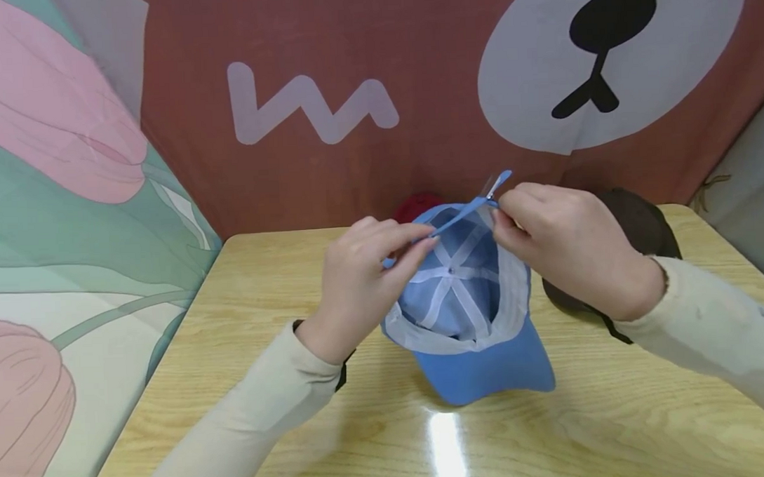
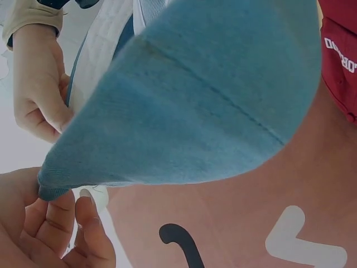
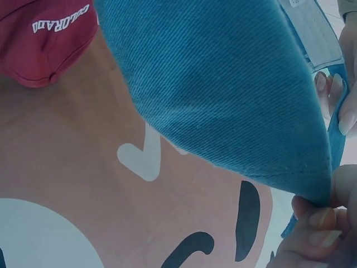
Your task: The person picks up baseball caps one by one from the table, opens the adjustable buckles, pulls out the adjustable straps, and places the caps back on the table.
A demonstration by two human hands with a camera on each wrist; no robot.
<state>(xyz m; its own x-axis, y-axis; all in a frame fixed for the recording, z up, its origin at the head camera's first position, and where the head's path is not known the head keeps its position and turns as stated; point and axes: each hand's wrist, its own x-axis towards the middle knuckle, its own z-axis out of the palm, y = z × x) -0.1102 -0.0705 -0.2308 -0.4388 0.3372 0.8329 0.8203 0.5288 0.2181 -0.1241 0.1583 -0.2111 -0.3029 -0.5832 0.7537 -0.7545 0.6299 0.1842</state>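
Observation:
A blue baseball cap [image 1: 487, 368] is held up over the table, its hollow inside with white seam tape facing the head camera and its brim toward the person. Between thumb and fingers my left hand [image 1: 371, 281] pinches the blue back strap [image 1: 460, 216]. At the cap's right rear corner, by a small metal buckle [image 1: 491, 197], my right hand [image 1: 572, 242] grips the strap end. A free tip of the strap sticks up past the buckle. In the right wrist view, the right fingertips [image 3: 323, 218] pinch the lower corner of the denim-like cap.
Behind the right forearm lies a dark brown cap [image 1: 641, 229] on the wooden table [image 1: 254, 383]. A red cap [image 3: 50, 50] with white lettering sits at the back, mostly hidden by the blue cap in the head view. A brown printed cloth [image 1: 354, 176] hangs behind the table.

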